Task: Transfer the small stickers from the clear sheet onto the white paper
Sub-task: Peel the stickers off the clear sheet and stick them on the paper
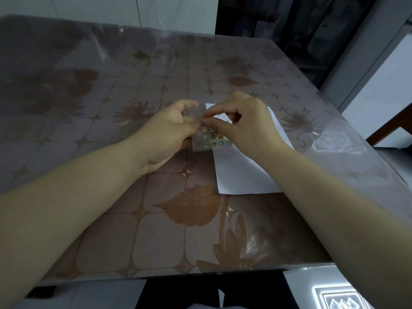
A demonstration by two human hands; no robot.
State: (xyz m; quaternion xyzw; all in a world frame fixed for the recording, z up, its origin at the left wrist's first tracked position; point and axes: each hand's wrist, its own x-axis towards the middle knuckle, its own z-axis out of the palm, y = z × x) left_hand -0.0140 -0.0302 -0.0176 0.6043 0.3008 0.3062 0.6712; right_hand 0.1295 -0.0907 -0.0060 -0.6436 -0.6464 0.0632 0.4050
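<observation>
A clear sheet point(209, 139) carrying several small coloured stickers is held up above the table's middle. My left hand point(169, 132) pinches its left edge between thumb and fingers. My right hand point(243, 126) pinches at the sheet's top with thumb and forefinger tips, right beside my left thumb; whether a sticker is between them is hidden. The white paper point(240, 172) lies flat on the table under and to the right of the sheet, partly covered by my right hand and wrist.
The table point(111, 230) has a brown leaf-and-flower cloth under a clear plastic cover. A chair back point(388, 128) stands off the right edge. The near edge runs across the bottom, with floor tiles point(341, 299) below.
</observation>
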